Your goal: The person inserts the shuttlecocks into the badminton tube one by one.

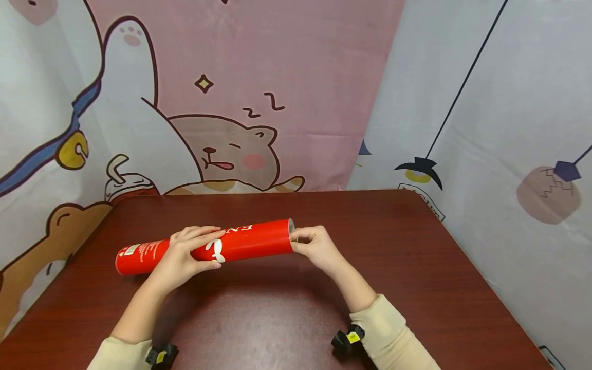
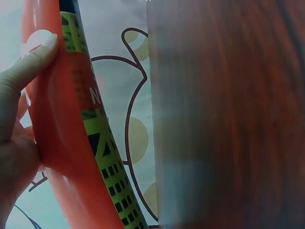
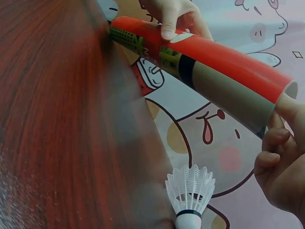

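A long red shuttlecock tube lies sideways above the table, its right end raised a little and its round mouth facing right. My left hand grips it around the middle, thumb on the near side. At the mouth is my right hand. One finger reaches inside the rim and others are curled in the right wrist view; the fingertips inside are hidden, so what they hold does not show. A white shuttlecock appears low in the right wrist view, apart from both hands. I cannot make it out in the head view.
The dark red-brown table spreads beneath both arms. Behind it hangs a cloth with cartoon animals. A black wrist camera is on the left wrist, and another camera is on the right.
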`<action>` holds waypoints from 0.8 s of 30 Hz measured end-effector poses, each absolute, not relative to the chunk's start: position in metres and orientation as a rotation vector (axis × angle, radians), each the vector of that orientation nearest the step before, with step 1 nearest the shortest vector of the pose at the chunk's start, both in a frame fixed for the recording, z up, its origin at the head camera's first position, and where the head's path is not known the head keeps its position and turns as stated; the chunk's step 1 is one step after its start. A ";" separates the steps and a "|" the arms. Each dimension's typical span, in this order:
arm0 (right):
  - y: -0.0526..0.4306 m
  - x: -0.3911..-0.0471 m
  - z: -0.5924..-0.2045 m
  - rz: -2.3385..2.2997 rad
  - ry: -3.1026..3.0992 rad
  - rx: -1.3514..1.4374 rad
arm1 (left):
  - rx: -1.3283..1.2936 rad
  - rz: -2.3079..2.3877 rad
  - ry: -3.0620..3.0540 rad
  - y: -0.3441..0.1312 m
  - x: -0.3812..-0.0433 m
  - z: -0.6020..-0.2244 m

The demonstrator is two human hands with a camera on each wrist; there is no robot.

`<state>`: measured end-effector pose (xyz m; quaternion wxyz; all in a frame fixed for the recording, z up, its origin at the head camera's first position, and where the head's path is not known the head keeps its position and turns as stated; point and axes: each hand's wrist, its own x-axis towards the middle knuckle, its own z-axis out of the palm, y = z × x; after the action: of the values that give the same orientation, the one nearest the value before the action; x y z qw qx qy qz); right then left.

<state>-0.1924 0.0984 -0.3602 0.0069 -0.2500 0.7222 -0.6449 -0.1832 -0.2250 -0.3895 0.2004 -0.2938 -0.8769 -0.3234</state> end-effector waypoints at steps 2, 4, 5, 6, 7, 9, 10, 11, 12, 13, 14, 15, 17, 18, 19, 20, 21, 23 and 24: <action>0.102 -0.195 -0.363 -2.005 2.239 -0.770 | -0.818 -0.901 -2.449 -0.225 -0.184 -0.390; 0.106 -0.200 -0.369 -2.002 2.227 -0.754 | -0.811 -0.899 -2.445 -0.226 -0.184 -0.390; 0.109 -0.203 -0.373 -2.003 2.224 -0.751 | -0.808 -0.899 -2.442 -0.226 -0.184 -0.390; 0.110 -0.205 -0.376 -2.004 2.227 -0.750 | -0.804 -0.901 -2.440 -0.226 -0.184 -0.390; 0.112 -0.208 -0.380 -2.004 2.231 -0.747 | -0.800 -0.902 -2.438 -0.227 -0.184 -0.389; 0.114 -0.212 -0.384 -2.005 2.243 -0.753 | -0.796 -0.906 -2.435 -0.227 -0.184 -0.389; 0.114 -0.213 -0.385 -2.011 2.243 -0.757 | -0.796 -0.909 -2.433 -0.227 -0.184 -0.389; 0.115 -0.213 -0.385 -2.020 2.245 -0.767 | -0.799 -0.908 -2.429 -0.227 -0.184 -0.389; 0.116 -0.213 -0.385 -2.031 2.246 -0.776 | -0.798 -0.910 -2.428 -0.228 -0.184 -0.388; 0.117 -0.213 -0.385 -2.046 2.242 -0.790 | -0.796 -0.914 -2.426 -0.228 -0.184 -0.388; 0.117 -0.211 -0.382 -2.058 2.239 -0.800 | -0.794 -0.917 -2.425 -0.229 -0.184 -0.388; 0.118 -0.211 -0.381 -2.075 2.232 -0.810 | -0.790 -0.922 -2.423 -0.229 -0.184 -0.388; 0.120 -0.213 -0.382 -2.095 2.228 -0.831 | -0.781 -0.932 -2.419 -0.231 -0.184 -0.387; 0.121 -0.213 -0.382 -2.101 2.230 -0.833 | -0.776 -0.936 -2.420 -0.231 -0.184 -0.387; 0.123 -0.214 -0.382 -2.105 2.234 -0.835 | -0.773 -0.939 -2.418 -0.232 -0.184 -0.387; 0.124 -0.215 -0.383 -2.106 2.245 -0.830 | -0.771 -0.940 -2.416 -0.233 -0.184 -0.387; 0.126 -0.218 -0.386 -2.109 2.254 -0.831 | -0.770 -0.941 -2.412 -0.233 -0.184 -0.386; 0.128 -0.219 -0.387 -2.108 2.274 -0.826 | -0.769 -0.940 -2.406 -0.234 -0.183 -0.386; 0.129 -0.220 -0.387 -2.111 2.278 -0.827 | -0.771 -0.938 -2.402 -0.234 -0.183 -0.386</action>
<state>-0.2196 0.1291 -0.3869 -0.0362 -0.2572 0.7083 -0.6564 -0.1834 -0.2343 -0.3857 0.2232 -0.2793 -0.8699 -0.3398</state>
